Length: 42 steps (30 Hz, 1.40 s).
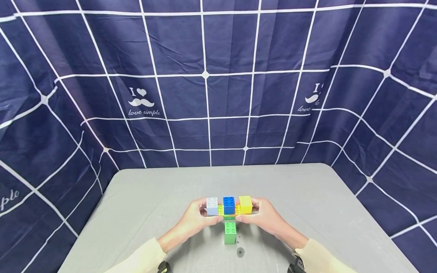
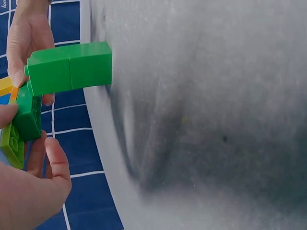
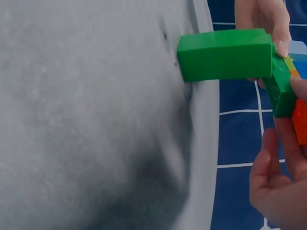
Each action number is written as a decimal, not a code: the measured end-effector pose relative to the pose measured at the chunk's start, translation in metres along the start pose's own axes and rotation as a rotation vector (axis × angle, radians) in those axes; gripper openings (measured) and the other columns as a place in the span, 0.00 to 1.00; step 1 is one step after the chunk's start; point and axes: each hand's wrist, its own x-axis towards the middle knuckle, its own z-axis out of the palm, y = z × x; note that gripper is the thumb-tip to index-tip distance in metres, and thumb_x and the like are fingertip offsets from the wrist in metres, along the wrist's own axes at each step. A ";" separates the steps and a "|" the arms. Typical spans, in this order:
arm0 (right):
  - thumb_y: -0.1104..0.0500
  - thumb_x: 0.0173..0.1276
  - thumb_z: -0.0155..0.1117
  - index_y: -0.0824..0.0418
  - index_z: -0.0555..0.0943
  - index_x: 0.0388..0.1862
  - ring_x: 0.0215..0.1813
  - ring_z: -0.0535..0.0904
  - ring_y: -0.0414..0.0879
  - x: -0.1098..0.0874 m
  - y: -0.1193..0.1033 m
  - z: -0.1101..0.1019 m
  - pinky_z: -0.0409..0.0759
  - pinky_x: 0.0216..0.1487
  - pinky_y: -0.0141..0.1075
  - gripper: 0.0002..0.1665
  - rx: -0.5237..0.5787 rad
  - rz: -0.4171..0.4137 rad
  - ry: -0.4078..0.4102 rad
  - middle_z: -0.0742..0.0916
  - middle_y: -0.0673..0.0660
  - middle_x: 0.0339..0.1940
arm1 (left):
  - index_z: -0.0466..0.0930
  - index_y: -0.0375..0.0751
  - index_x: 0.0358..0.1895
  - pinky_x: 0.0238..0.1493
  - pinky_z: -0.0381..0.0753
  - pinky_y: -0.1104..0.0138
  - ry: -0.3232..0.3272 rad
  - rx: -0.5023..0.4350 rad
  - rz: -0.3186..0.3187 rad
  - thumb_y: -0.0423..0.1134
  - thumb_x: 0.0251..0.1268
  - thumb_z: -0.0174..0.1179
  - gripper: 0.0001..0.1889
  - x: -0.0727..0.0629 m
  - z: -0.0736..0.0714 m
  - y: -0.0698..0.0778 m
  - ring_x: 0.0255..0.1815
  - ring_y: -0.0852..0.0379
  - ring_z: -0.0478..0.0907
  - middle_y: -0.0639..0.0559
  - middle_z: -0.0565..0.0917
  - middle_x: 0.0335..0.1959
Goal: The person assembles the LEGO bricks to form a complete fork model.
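Note:
A joined row of toy building bricks is held between both hands. My left hand (image 1: 196,219) grips its left end, by the pale blue brick (image 1: 212,206). At the other end, my right hand (image 1: 264,218) grips by the yellow brick (image 1: 245,205). Between these stands a blue brick (image 1: 229,206). Lime (image 2: 10,146) and orange bricks (image 3: 300,122) lie beneath, and below them a green brick (image 2: 29,112). A green tower (image 1: 230,233) of stacked bricks stands upright on the table; in both wrist views, the row's green brick is right at the tower's studs.
The grey table (image 1: 153,189) has rounded far corners. Dark spots (image 1: 240,252) mark its surface near the tower. A navy curtain (image 1: 181,94) with white grid lines hangs behind the table and along its sides.

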 end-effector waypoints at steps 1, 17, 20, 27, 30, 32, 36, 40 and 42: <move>0.61 0.64 0.84 0.69 0.88 0.58 0.44 0.89 0.47 -0.001 -0.001 0.000 0.83 0.47 0.33 0.25 0.005 -0.005 -0.001 0.93 0.57 0.43 | 0.87 0.30 0.58 0.47 0.82 0.69 -0.008 -0.008 0.000 0.29 0.61 0.79 0.21 -0.001 0.001 0.000 0.43 0.56 0.87 0.47 0.92 0.47; 0.62 0.64 0.84 0.69 0.88 0.56 0.43 0.90 0.45 -0.020 -0.005 0.005 0.83 0.46 0.32 0.24 0.017 -0.003 0.010 0.94 0.56 0.43 | 0.84 0.32 0.62 0.58 0.82 0.67 -0.082 -0.016 -0.018 0.27 0.56 0.81 0.28 -0.009 0.013 -0.001 0.53 0.55 0.86 0.49 0.91 0.52; 0.61 0.64 0.84 0.69 0.88 0.56 0.44 0.90 0.45 -0.023 -0.006 0.005 0.83 0.47 0.32 0.24 0.022 0.007 0.011 0.93 0.57 0.44 | 0.84 0.33 0.61 0.56 0.82 0.67 -0.078 -0.019 -0.018 0.27 0.55 0.82 0.28 -0.010 0.016 -0.002 0.52 0.55 0.86 0.50 0.91 0.51; 0.61 0.64 0.84 0.69 0.88 0.57 0.45 0.90 0.45 -0.028 -0.005 0.008 0.84 0.47 0.33 0.24 0.048 0.017 0.015 0.94 0.57 0.45 | 0.84 0.37 0.62 0.54 0.84 0.63 -0.081 -0.020 -0.023 0.28 0.53 0.83 0.31 -0.016 0.019 -0.004 0.47 0.55 0.86 0.50 0.92 0.50; 0.61 0.64 0.84 0.68 0.88 0.57 0.44 0.89 0.45 -0.029 -0.004 0.009 0.84 0.47 0.33 0.24 0.054 0.009 0.009 0.94 0.57 0.45 | 0.84 0.37 0.62 0.54 0.84 0.62 -0.077 -0.028 -0.029 0.27 0.53 0.83 0.31 -0.017 0.021 -0.005 0.47 0.54 0.86 0.50 0.92 0.49; 0.61 0.65 0.84 0.67 0.88 0.57 0.44 0.89 0.45 -0.029 -0.003 0.009 0.84 0.47 0.33 0.24 0.054 0.000 0.002 0.94 0.57 0.45 | 0.86 0.38 0.61 0.55 0.84 0.63 -0.073 -0.036 -0.034 0.27 0.54 0.83 0.29 -0.018 0.022 -0.006 0.49 0.54 0.87 0.50 0.92 0.49; 0.60 0.64 0.84 0.65 0.89 0.56 0.44 0.89 0.45 -0.030 -0.003 0.009 0.84 0.47 0.33 0.23 0.028 -0.009 -0.003 0.93 0.55 0.44 | 0.90 0.39 0.58 0.53 0.85 0.66 -0.067 -0.059 -0.038 0.27 0.54 0.82 0.25 -0.017 0.024 -0.007 0.50 0.54 0.89 0.48 0.93 0.48; 0.59 0.64 0.85 0.63 0.90 0.55 0.44 0.88 0.45 -0.031 -0.003 0.008 0.83 0.47 0.34 0.22 -0.007 -0.018 -0.003 0.93 0.52 0.43 | 0.91 0.38 0.55 0.50 0.87 0.67 -0.055 -0.073 -0.034 0.25 0.54 0.82 0.23 -0.017 0.024 -0.008 0.47 0.54 0.90 0.47 0.93 0.46; 0.58 0.64 0.85 0.62 0.90 0.55 0.45 0.88 0.45 -0.031 -0.002 0.008 0.83 0.47 0.34 0.22 -0.017 -0.035 -0.005 0.93 0.51 0.43 | 0.91 0.37 0.55 0.50 0.87 0.67 -0.050 -0.066 -0.029 0.26 0.54 0.82 0.22 -0.018 0.025 -0.009 0.46 0.54 0.90 0.47 0.93 0.46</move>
